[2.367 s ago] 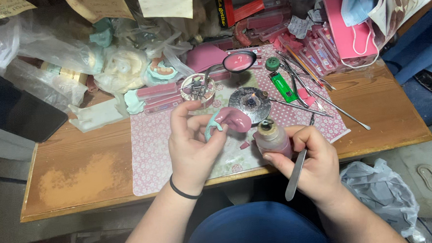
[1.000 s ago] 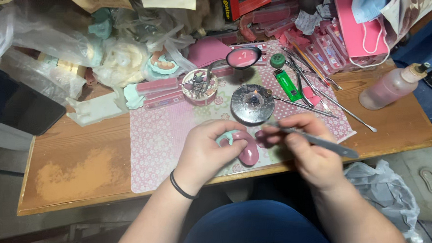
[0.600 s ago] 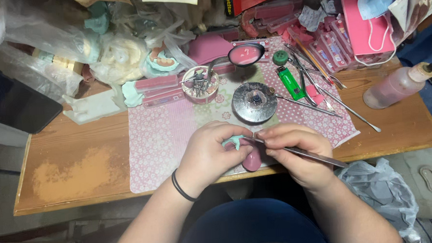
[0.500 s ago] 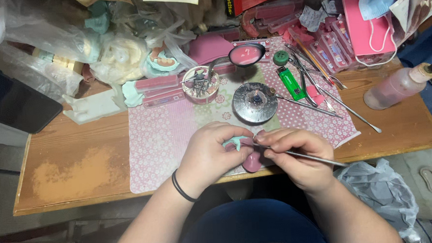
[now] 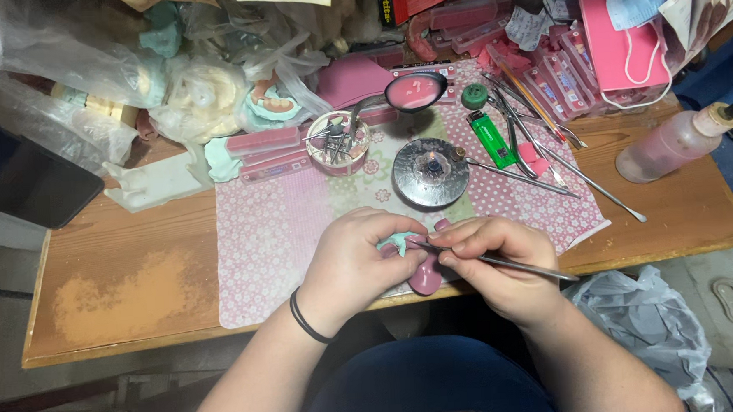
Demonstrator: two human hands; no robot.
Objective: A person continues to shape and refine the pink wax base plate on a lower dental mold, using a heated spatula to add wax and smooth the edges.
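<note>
My left hand (image 5: 354, 262) is closed around a small pink and teal dental model (image 5: 423, 269) at the near edge of the pink flowered mat (image 5: 277, 235). My right hand (image 5: 501, 262) grips a thin metal instrument (image 5: 509, 261) like a pen. Its tip rests on the model right beside my left fingers. Both hands touch each other over the desk's front edge. A black band sits on my left wrist.
A round metal burner dish (image 5: 431, 172) stands just beyond my hands. A pinkish squeeze bottle (image 5: 673, 143) lies at the right on the wooden desk (image 5: 122, 274). Several metal tools (image 5: 546, 169), a green lighter (image 5: 490, 138), a tool cup (image 5: 338, 141) and plastic bags (image 5: 89, 70) crowd the back.
The squeeze bottle left my right hand and now lies at the right; that hand turned the metal instrument and brought its tip onto the model in my left hand.
</note>
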